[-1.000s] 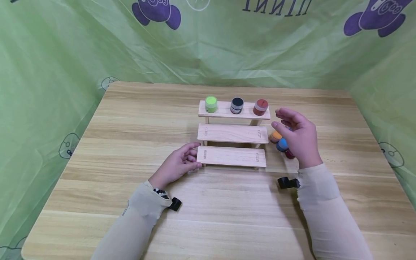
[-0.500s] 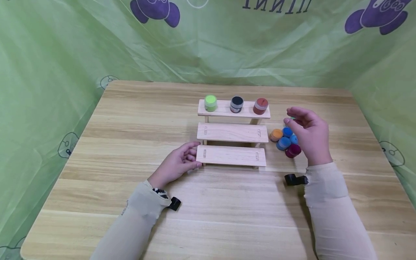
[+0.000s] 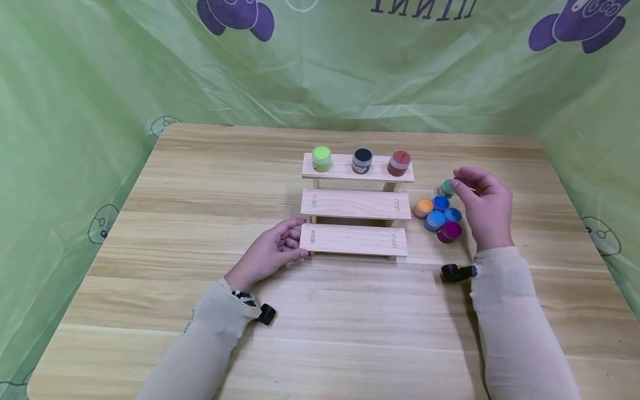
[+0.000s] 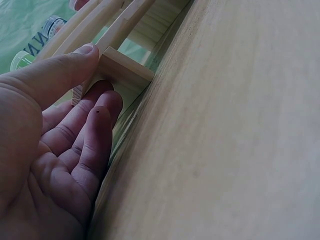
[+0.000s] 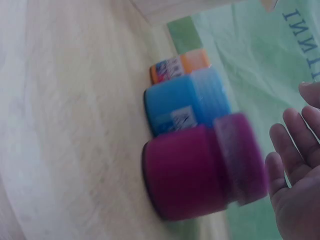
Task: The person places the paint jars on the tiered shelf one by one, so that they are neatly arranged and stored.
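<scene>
A three-tier wooden display rack (image 3: pixel 355 240) stands mid-table in the head view. My left hand (image 3: pixel 269 253) holds the left end of its lowest tier, and the left wrist view shows the thumb (image 4: pixel 75 67) against the board with fingers below. On the top tier sit a light green paint jar (image 3: pixel 321 159), a black-lidded jar (image 3: pixel 362 161) and a red jar (image 3: pixel 399 163). My right hand (image 3: pixel 486 210) hovers with loosely bent fingers beside a teal-green jar (image 3: pixel 445 189). Nearby cluster an orange jar (image 3: pixel 423 208), several blue jars (image 3: pixel 434 220) and a magenta jar (image 3: pixel 449 232).
The wooden table (image 3: pixel 350 333) stretches around the rack on all sides. A green printed curtain (image 3: pixel 350 83) hangs behind and along both sides. Black wrist cameras, such as the right one (image 3: pixel 452 273), stick out inward from both sleeves.
My right hand has moved right, away from the top tier's red jar, uncovering the cluster of jars and coming beside the teal-green one. The left hand keeps its place on the rack.
</scene>
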`<state>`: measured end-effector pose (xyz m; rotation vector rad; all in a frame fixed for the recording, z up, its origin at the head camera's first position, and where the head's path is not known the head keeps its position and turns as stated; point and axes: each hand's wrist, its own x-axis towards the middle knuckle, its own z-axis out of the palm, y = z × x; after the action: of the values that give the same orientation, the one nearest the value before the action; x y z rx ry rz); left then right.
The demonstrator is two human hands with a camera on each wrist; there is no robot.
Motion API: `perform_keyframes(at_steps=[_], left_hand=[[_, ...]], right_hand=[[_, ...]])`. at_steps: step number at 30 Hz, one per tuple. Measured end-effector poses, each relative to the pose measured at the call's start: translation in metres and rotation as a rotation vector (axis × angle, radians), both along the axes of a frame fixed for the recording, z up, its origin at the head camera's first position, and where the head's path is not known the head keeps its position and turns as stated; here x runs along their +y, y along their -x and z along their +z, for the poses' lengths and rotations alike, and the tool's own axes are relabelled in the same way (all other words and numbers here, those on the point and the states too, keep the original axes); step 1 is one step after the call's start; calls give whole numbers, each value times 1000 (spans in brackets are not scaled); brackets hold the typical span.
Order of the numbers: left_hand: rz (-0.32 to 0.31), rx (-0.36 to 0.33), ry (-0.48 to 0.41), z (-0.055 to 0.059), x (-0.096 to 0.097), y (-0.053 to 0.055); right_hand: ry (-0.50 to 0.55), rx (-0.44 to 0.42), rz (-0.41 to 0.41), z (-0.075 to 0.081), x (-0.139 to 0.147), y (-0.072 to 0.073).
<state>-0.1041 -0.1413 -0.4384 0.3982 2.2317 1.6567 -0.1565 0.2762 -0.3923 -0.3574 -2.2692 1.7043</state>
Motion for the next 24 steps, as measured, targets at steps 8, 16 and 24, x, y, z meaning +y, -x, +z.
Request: perform_keyframes(at_steps=[8,16,24], left_hand=[[1,-16,-13,0,0,0],[1,-15,-17,1,0,0],[4,-17,-5,1,0,0]], right_hand=[[10,-81,-76,-11,10,5],[241,-60,-76,-23,15,11],[173,-127,-33,-33,18,16]])
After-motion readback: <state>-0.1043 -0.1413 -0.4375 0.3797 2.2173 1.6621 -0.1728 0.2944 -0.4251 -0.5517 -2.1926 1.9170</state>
